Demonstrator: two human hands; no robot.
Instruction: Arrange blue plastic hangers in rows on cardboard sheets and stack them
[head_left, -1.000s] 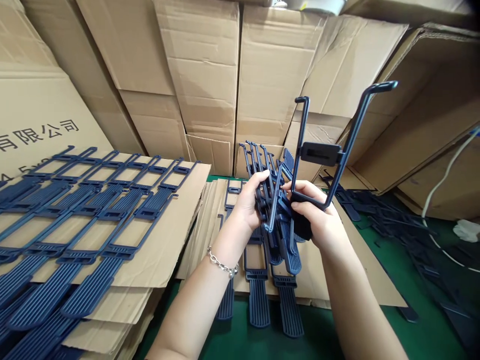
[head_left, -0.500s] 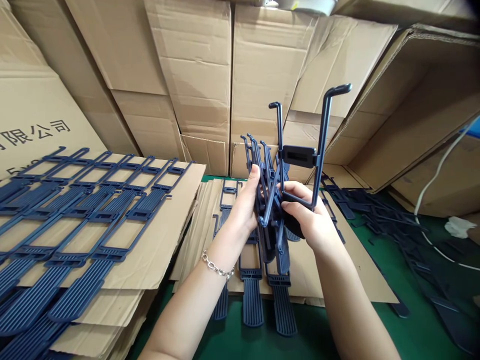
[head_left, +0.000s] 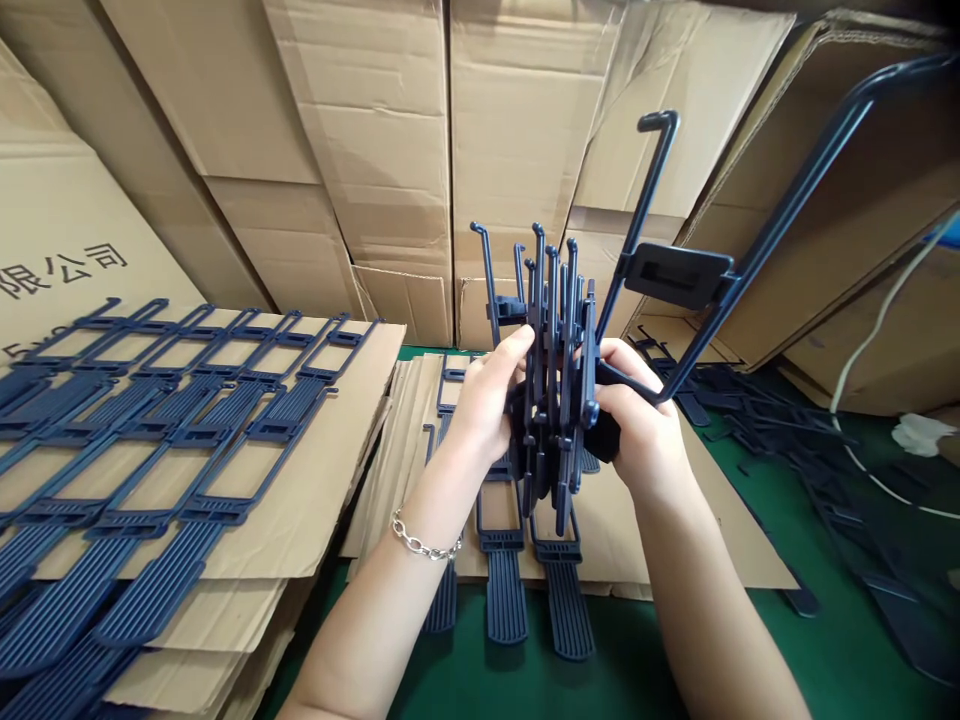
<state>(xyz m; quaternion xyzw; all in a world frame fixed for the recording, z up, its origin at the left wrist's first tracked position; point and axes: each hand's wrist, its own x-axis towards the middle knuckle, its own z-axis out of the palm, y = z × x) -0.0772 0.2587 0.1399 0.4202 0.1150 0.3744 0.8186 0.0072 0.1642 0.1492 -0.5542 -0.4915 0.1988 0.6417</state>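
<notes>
A bundle of dark blue plastic brackets (head_left: 551, 400) is held upright in front of me, hooked rod ends pointing up. My left hand (head_left: 491, 395) grips its left side, thumb on the near face and fingers hidden behind. My right hand (head_left: 637, 410) is closed at the bundle's right side, around the base of a bracket whose U-shaped frame (head_left: 679, 275) leans out to the upper right. That frame has two hooked rods and a crosspiece. Under my hands, more brackets with ribbed paddles (head_left: 568, 610) lie on a cardboard sheet (head_left: 622, 560).
On the left, stacked cardboard sheets (head_left: 292, 540) carry rows of similar brackets (head_left: 225, 470). Loose dark parts (head_left: 780, 430) lie on the green surface (head_left: 757, 650) at right, near a white cable (head_left: 862, 360). Cardboard boxes (head_left: 375, 130) wall off the back; an open box (head_left: 832, 200) stands at right.
The leaning U-shaped frame has swung right and come nearer to the camera. The bundled brackets have turned more upright and parallel, and my right hand has shifted slightly right.
</notes>
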